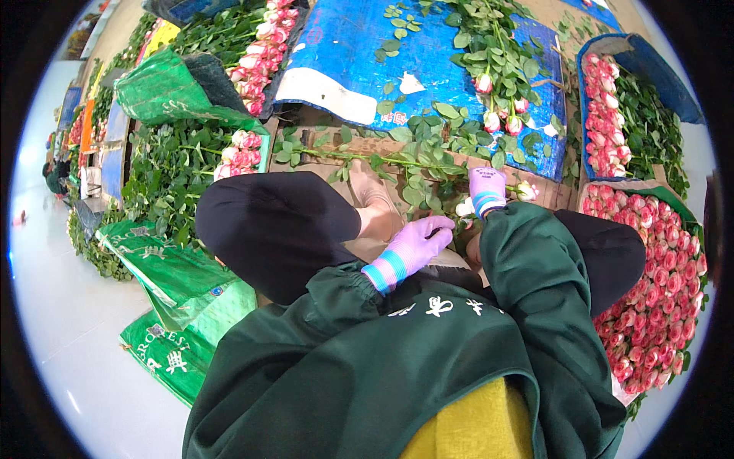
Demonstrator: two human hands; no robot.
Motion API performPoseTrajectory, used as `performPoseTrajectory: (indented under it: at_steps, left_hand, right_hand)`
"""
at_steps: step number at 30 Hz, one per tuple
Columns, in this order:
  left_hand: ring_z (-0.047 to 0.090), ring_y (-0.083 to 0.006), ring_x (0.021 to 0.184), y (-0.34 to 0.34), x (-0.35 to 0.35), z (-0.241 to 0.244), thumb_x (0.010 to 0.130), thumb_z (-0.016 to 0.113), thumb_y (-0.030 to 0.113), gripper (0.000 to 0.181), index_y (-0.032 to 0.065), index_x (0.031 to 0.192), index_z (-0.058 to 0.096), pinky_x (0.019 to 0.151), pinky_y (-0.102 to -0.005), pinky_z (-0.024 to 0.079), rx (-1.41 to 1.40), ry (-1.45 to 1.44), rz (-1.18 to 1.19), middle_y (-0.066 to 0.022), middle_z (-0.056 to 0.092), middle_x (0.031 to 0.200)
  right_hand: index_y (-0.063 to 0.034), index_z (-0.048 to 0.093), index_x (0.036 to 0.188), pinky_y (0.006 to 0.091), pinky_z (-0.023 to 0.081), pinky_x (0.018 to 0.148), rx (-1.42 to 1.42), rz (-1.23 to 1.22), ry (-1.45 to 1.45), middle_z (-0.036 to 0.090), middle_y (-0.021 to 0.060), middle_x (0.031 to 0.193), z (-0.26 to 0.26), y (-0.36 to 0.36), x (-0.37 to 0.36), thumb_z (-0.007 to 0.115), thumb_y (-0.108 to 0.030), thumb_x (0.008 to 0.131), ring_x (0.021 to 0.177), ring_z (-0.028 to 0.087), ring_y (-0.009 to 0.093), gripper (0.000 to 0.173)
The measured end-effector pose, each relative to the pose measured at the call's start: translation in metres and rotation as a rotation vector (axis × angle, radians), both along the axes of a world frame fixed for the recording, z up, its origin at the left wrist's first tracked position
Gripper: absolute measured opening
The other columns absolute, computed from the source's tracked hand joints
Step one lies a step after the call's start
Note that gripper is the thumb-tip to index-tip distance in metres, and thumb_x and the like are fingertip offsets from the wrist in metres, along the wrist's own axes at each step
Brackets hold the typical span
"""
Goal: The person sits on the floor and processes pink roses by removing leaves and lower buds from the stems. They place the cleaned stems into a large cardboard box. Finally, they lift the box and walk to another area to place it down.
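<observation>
My right hand [487,186], in a lilac glove with a striped cuff, is closed around the stem of a long rose. Its pale bloom [526,191] shows on the right of the fist, and its leafy stem [378,159] stretches left across the wooden board. Nearer my body is my left hand [421,240], gloved alike, with bent fingers; whether it holds anything is hidden. A white rose bloom [465,207] lies just beyond its fingertips. Past both hands, pink-and-white roses [492,121] with leafy stems rest on a blue sheet [344,57].
On the right stand a dense bundle of pink roses [654,287] and a blue-wrapped bundle [602,115]. Green wrapping sheets [166,269] and leafy rose bundles [166,166] lie on the left. A white patch [324,94] and loose leaves are on the blue sheet. My bent knees flank the hands.
</observation>
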State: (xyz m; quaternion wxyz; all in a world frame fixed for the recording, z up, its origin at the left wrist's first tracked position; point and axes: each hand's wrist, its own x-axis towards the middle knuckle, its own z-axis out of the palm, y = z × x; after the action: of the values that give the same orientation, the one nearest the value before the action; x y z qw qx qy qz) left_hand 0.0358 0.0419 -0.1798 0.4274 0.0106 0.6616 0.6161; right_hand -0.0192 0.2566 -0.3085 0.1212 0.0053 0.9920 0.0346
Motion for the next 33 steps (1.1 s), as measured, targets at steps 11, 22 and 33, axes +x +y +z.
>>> performPoseTrajectory:
  at_steps: [11, 22, 33]
  left_hand:
    - [0.056, -0.0091, 0.076, 0.006, -0.016, 0.017, 0.087, 0.052, 0.019, 0.037, 0.0, 0.118, 0.048, 0.062, -0.0178, 0.043, -0.03, -0.255, 0.028, -0.0043, 0.06, 0.095]
    - [0.056, -0.0086, 0.073, 0.009, -0.014, 0.01, 0.086, 0.056, 0.027, 0.039, 0.0025, 0.115, 0.049, 0.06, -0.0182, 0.043, -0.051, -0.28, 0.014, -0.0052, 0.06, 0.095]
    - [0.049, -0.0054, 0.061, 0.02, -0.016, 0.021, 0.09, 0.049, 0.023, 0.025, 0.0029, 0.105, 0.052, 0.052, -0.017, 0.04, -0.031, -0.21, 0.002, -0.002, 0.056, 0.08]
  right_hand:
    - [-0.007, 0.065, 0.079, 0.0394, 0.045, 0.053, -0.086, -0.226, -0.045, 0.063, 0.0102, 0.076, 0.003, -0.022, 0.005, 0.052, -0.009, 0.074, 0.071, 0.062, 0.025, 0.015]
    - [-0.0074, 0.065, 0.086, 0.0378, 0.041, 0.059, -0.167, -0.242, -0.145, 0.061, 0.0075, 0.083, 0.001, -0.018, 0.011, 0.053, -0.009, 0.074, 0.08, 0.06, 0.023, 0.017]
    - [-0.0088, 0.065, 0.084, 0.0424, 0.047, 0.065, -0.647, -0.476, 0.107, 0.061, 0.0181, 0.077, 0.056, 0.01, 0.007, 0.051, -0.011, 0.07, 0.074, 0.061, 0.033, 0.019]
